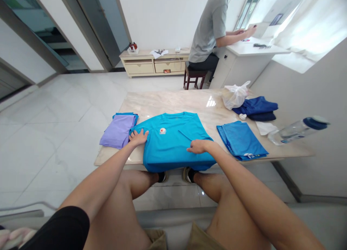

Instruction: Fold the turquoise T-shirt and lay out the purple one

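Note:
A bright turquoise T-shirt (pixel 173 143) with a small round chest emblem lies spread on the marble-topped table, its lower hem hanging over the near edge. My left hand (pixel 138 137) rests flat on the sleeve at the left, fingers spread. On the right part of the shirt, my right hand (pixel 199 146) has its fingers curled against the fabric, seemingly pinching it; the fingertips are partly hidden. A folded purple garment (pixel 119 130), with blue cloth under it, sits left of the shirt. To the right lies a folded blue garment (pixel 241 139).
On the table's (pixel 162 98) right side are a white plastic bag (pixel 235 94), dark blue clothing (pixel 256 107), a tissue (pixel 265 127) and a clear bottle (pixel 298 131) with a blue lid. Beyond, a person (pixel 210 29) sits on a stool at a white counter (pixel 249 49).

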A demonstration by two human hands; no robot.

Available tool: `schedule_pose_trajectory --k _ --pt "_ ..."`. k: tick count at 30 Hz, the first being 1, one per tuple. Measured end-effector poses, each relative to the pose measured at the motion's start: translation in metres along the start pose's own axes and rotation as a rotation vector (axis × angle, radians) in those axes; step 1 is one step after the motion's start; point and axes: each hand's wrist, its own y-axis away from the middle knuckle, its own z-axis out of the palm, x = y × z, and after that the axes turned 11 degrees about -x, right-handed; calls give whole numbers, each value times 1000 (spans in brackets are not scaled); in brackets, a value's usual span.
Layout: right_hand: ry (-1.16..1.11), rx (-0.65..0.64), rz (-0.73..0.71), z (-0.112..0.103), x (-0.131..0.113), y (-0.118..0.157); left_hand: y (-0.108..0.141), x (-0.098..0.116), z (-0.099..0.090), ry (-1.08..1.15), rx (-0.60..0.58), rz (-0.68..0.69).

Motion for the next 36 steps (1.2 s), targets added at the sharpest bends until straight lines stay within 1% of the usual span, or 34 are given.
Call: schedule_pose_trajectory --k 4,7,10,14,17,19,20,23,24,25,26,28,29,31,33,36 --pt "-4 -12 12 -1 1 1 0 3 0 -21 9 80" --pt "0 -7 11 -3 -1 -1 3 6 1 -18 14 110" --pt "16 -3 6 -4 -3 -4 8 11 -1 3 41 88" --pt "35 20 6 -5 -3 -9 18 24 -10 61 121 39" --pt "42 40 0 -4 -2 -9 29 36 -14 43 163 71" --pt "38 37 -12 -3 1 -8 41 45 -10 -55 189 170" --pt "35 34 -20 -3 2 -8 48 49 -7 -124 191 258" --pt "24 28 -48 -1 6 -6 72 65 6 -285 142 605" --pt "19 27 -52 -1 7 -6 79 70 9 -298 128 688" --pt "14 27 -54 0 8 -6 85 74 11 -292 128 732" --pt "9 26 -54 0 8 -6 89 77 11 -276 143 732" --pt "-3 17 -54 -1 8 -5 90 80 11 -251 168 646" --pt "-8 12 -56 -1 8 -5 89 79 10 -249 155 594" --pt "-15 8 -62 -1 9 -5 81 75 8 -254 74 523" --pt "-22 15 -66 0 10 -4 71 69 8 -252 -14 496" --pt "-35 27 -67 0 12 -4 57 61 9 -215 -60 464"
